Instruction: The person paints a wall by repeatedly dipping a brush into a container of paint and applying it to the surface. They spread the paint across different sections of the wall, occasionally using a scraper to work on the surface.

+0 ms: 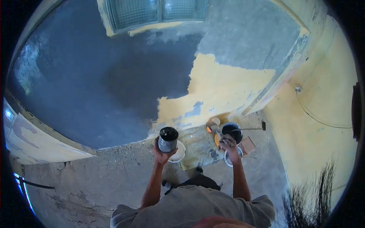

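Observation:
My left hand (163, 153) is wrapped round a metal paint can (167, 144), held upright with its dark mouth facing up. My right hand (229, 145) grips what looks like a paintbrush (218, 133), pointing up and to the left; its tip is too small to make out clearly. Beyond that hand is a bucket of dark paint (235, 130), with a stick or handle lying across it. A white tub (183, 152) sits below and right of the can. Another white-rimmed bucket (228, 163) is partly hidden under my right forearm.
The wall (152, 76) ahead is dark blue-grey at left, with a cream patch (224, 81) at lower right. A glass-block window (157, 13) is above. A stained sheet (197, 142) and a brown block (248, 146) lie on the floor. Dark bristles (311, 197) stand at right.

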### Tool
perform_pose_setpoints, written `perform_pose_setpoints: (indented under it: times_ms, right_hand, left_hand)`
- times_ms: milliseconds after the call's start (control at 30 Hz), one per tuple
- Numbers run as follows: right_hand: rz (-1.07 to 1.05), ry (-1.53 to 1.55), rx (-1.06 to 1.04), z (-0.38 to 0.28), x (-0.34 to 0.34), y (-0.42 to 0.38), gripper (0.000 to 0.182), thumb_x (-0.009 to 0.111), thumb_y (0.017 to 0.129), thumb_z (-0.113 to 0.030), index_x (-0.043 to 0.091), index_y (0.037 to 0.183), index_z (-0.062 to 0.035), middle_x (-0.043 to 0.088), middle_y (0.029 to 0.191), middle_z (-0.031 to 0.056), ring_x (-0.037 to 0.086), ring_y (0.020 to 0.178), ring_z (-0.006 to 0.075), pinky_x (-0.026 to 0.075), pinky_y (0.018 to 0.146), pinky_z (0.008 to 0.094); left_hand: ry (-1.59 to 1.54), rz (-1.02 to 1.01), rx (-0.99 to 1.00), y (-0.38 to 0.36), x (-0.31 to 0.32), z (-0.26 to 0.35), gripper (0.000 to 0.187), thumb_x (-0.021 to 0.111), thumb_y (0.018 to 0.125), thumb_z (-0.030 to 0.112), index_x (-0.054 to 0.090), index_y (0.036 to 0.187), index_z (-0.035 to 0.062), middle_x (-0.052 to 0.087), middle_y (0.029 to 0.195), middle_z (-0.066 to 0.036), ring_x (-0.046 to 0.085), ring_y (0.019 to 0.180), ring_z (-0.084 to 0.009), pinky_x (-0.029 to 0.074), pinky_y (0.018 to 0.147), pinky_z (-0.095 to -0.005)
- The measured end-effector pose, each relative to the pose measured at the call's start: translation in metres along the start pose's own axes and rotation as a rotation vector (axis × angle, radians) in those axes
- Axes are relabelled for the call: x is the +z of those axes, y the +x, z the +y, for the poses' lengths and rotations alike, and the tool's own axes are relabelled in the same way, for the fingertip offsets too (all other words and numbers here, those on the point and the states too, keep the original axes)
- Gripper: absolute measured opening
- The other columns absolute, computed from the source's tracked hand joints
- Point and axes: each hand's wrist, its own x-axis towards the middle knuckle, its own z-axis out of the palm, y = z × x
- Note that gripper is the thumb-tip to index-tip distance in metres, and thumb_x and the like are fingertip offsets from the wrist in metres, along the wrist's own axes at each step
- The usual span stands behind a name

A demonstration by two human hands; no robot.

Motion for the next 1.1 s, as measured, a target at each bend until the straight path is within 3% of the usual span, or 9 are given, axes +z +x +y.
perform_pose_setpoints:
  times_ms: [67,167,233,333,433,633,867,1033,1100]
  right_hand:
    - [0.122,-0.444,-0.054,0.012,-0.02,0.011,0.023,0.075,0.084,-0.014,0.061,0.095,0.0013,0.055,0.071,0.0018,0.049,0.065,0.0094,0.043,0.061,0.0274]
    - [0.247,-0.402,-0.088,0.064,-0.061,0.028,0.017,0.072,0.089,-0.02,0.061,0.086,-0.0069,0.055,0.069,-0.0022,0.051,0.057,0.0049,0.039,0.049,0.0242]
    - [0.258,-0.269,-0.009,0.025,-0.054,0.033,0.016,0.066,0.094,-0.022,0.065,0.09,-0.0061,0.053,0.064,-0.0042,0.048,0.053,0.0035,0.037,0.047,0.0233]
    - [0.244,0.006,0.076,0.009,-0.063,0.054,0.03,0.056,0.098,-0.022,0.064,0.12,-0.004,0.063,0.083,0.0016,0.056,0.057,0.0128,0.046,0.055,0.029]
    - [0.296,0.279,0.045,0.018,-0.043,0.088,0.046,0.051,0.097,-0.04,0.063,0.117,0.0004,0.067,0.083,0.0116,0.062,0.065,0.0173,0.047,0.056,0.0287]
    - [0.045,0.801,-0.21,-0.046,0.083,0.168,0.05,0.044,0.097,-0.04,0.061,0.118,0.0025,0.068,0.082,0.0168,0.063,0.067,0.0271,0.05,0.061,0.039]
    - [0.392,0.798,-0.705,-0.091,0.211,0.244,0.021,0.051,0.097,-0.022,0.052,0.101,-0.0012,0.064,0.076,0.0156,0.062,0.065,0.0235,0.049,0.052,0.0348]
    - [0.595,0.519,-0.764,-0.056,0.271,0.291,0.022,0.055,0.096,-0.02,0.043,0.095,-0.0019,0.064,0.074,0.0191,0.063,0.061,0.0258,0.05,0.056,0.0343]
    - [0.592,0.455,-0.634,-0.025,0.283,0.284,0.024,0.057,0.095,-0.021,0.043,0.095,-0.0019,0.064,0.074,0.0193,0.063,0.062,0.0246,0.049,0.058,0.0342]
  left_hand:
    - [-0.013,0.008,-0.034,-0.001,0.011,0.002,0.087,0.093,0.053,0.029,0.051,0.126,0.0046,0.066,0.113,-0.016,0.066,0.103,-0.0278,0.054,0.087,-0.0427]
    - [-0.031,0.071,-0.022,-0.005,0.022,0.0,0.085,0.093,0.053,0.027,0.052,0.124,0.0035,0.066,0.111,-0.015,0.066,0.1,-0.0269,0.053,0.086,-0.0412]
    - [-0.03,0.112,-0.078,-0.005,0.025,0.01,0.082,0.093,0.053,0.025,0.053,0.121,0.003,0.066,0.109,-0.014,0.065,0.098,-0.0254,0.052,0.085,-0.0404]
    - [-0.038,0.213,-0.083,-0.006,0.023,0.017,0.079,0.093,0.053,0.024,0.054,0.119,0.0035,0.065,0.109,-0.013,0.065,0.096,-0.0242,0.052,0.083,-0.0397]
    - [-0.053,0.286,-0.067,0.002,0.017,0.037,0.077,0.091,0.054,0.021,0.054,0.12,0.0041,0.065,0.108,-0.011,0.064,0.095,-0.023,0.052,0.082,-0.0386]
    - [-0.226,0.337,-0.033,0.032,-0.029,0.045,0.075,0.086,0.056,0.017,0.054,0.123,0.0045,0.064,0.107,-0.008,0.063,0.096,-0.0207,0.052,0.084,-0.0371]
    - [-0.11,0.298,-0.085,0.087,-0.132,-0.012,0.08,0.09,0.052,0.015,0.054,0.123,0.0069,0.064,0.11,-0.008,0.063,0.096,-0.0228,0.053,0.084,-0.037]
    - [-0.174,0.261,-0.03,0.118,-0.197,-0.084,0.084,0.091,0.053,0.012,0.051,0.127,0.0071,0.062,0.112,-0.008,0.063,0.099,-0.024,0.053,0.085,-0.0392]
    - [0.009,0.093,-0.062,0.138,-0.197,-0.037,0.088,0.092,0.053,0.015,0.049,0.129,0.0072,0.062,0.113,-0.009,0.062,0.099,-0.0252,0.052,0.086,-0.0401]
